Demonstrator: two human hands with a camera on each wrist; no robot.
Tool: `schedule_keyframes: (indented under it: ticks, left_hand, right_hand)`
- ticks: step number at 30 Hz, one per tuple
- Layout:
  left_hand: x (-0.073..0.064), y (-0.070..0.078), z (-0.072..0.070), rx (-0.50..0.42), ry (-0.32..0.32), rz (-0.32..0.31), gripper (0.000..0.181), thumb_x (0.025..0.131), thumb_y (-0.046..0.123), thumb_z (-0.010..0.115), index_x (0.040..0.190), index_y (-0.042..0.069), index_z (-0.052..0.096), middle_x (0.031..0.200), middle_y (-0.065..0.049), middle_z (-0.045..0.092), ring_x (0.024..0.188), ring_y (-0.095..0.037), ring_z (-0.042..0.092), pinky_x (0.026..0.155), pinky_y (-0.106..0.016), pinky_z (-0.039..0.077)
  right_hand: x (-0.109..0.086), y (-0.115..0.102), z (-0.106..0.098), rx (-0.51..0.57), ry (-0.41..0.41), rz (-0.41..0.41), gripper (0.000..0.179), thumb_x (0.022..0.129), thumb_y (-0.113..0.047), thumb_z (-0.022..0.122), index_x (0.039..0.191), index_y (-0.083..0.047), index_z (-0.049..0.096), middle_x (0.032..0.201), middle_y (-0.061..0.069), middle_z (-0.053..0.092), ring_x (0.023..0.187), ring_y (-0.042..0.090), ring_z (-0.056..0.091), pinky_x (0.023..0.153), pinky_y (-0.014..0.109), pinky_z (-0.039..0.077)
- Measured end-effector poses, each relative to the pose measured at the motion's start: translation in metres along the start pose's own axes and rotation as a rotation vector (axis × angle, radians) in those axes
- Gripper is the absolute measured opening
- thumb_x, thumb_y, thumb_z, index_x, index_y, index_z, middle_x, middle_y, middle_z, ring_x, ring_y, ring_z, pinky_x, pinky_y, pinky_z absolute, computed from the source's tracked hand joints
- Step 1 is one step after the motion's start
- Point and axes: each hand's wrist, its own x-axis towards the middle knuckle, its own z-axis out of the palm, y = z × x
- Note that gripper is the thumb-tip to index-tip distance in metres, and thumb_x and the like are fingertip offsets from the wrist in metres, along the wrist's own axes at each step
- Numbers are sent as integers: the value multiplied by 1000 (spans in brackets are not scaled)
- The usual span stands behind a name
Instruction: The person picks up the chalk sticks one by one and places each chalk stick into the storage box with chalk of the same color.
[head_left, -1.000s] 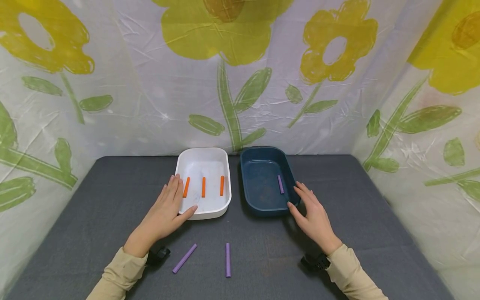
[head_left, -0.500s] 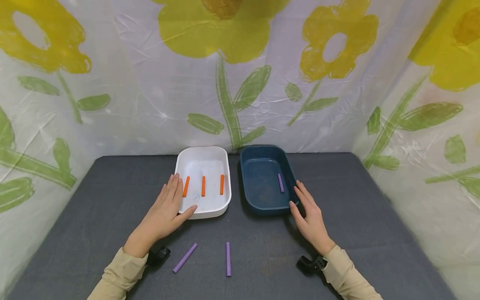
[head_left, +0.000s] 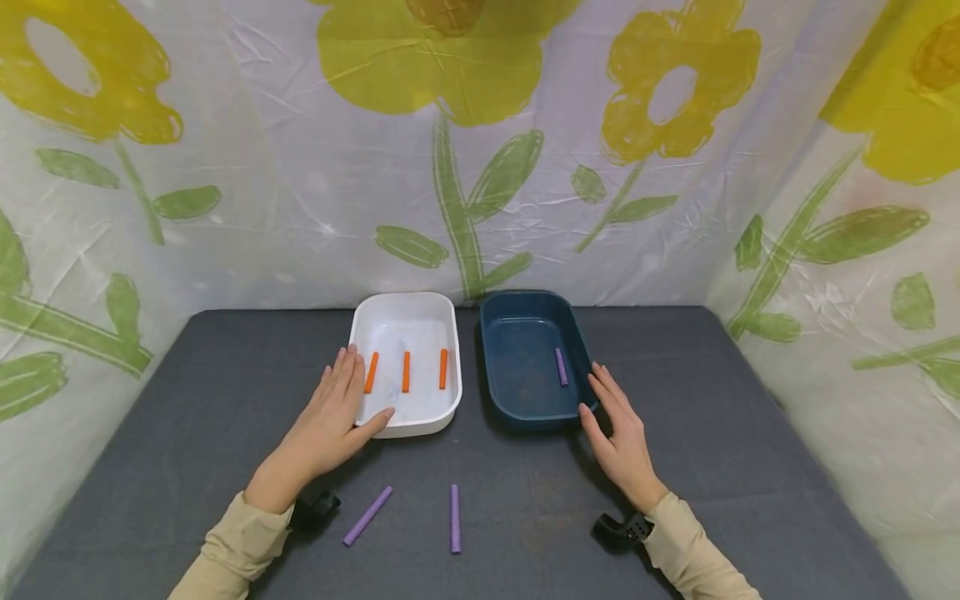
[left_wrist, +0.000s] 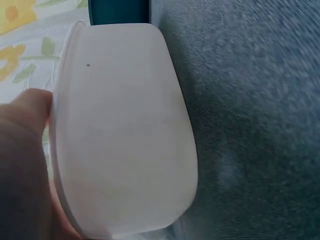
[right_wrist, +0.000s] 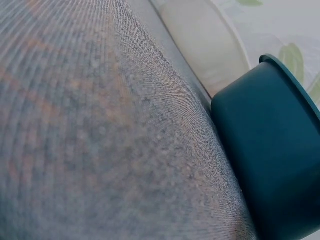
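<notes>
The left hand (head_left: 321,423) lay straight-fingered, gripping nothing, at the white tray's (head_left: 431,404) eight o'clock; the right hand (head_left: 622,437) rested loose-fingered at the blue tray's (head_left: 522,362) four o'clock, firm contact uncertain; steadying both probably called for light, even pressure, fingertips clear of the orange stick (head_left: 371,372) at nine inside the white and the purple stick (head_left: 561,367) at three inside the blue.

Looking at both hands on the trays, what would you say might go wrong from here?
A shove from the left hand might jolt the white tray and shift its three orange sticks. Likewise, the right hand could jar the dark blue tray, rolling the purple stick inside. Drawing back the left forearm might knock the slanted purple stick on the table.
</notes>
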Motion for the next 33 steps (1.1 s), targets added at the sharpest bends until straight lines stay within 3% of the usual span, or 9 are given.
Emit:
schedule_keyframes:
  ticks: [7,14,19,22,27,33]
  left_hand:
    - [1,9,-10,3,34,38,94,98,52,53,153,-12,11,163,-26,1,151,-37,-2,120,-52,5]
    - [-3,29,-19,-56,185,207,84,93,35,68,150,-11,28,160,-24,20,149,-35,17,119,-50,17]
    - [-9,46,-20,-134,316,336,74,90,24,71,149,-7,37,157,-21,32,144,-36,32,119,-44,21]
    - [-15,56,-16,-188,366,377,70,93,26,69,150,-1,39,155,-17,37,141,-35,38,118,-33,22]
    - [-23,70,-6,-314,385,431,60,99,32,61,148,1,45,151,-17,44,137,-30,45,115,-32,29]
    - [-31,88,14,-488,371,488,60,86,-3,72,142,-3,51,143,-23,51,131,-34,51,111,-32,35]
  right_hand:
    - [1,-1,0,13,-12,5,50,98,-8,60,144,4,47,155,14,39,145,30,31,116,19,20]
    - [3,-2,-1,35,-16,17,50,98,-8,61,144,4,47,155,15,39,146,29,29,115,18,19]
    - [3,-3,-2,41,-9,16,49,97,-8,62,144,2,49,154,13,41,146,28,30,115,19,21]
    - [3,-3,-2,49,-10,12,49,97,-7,62,145,-2,50,153,12,42,146,28,31,116,21,22]
    - [3,-3,-1,73,2,-11,49,96,-4,63,144,-3,52,149,16,47,145,29,33,116,22,23]
    - [2,-3,-1,76,1,-10,49,96,-3,63,143,-2,52,149,15,48,144,28,34,115,22,24]
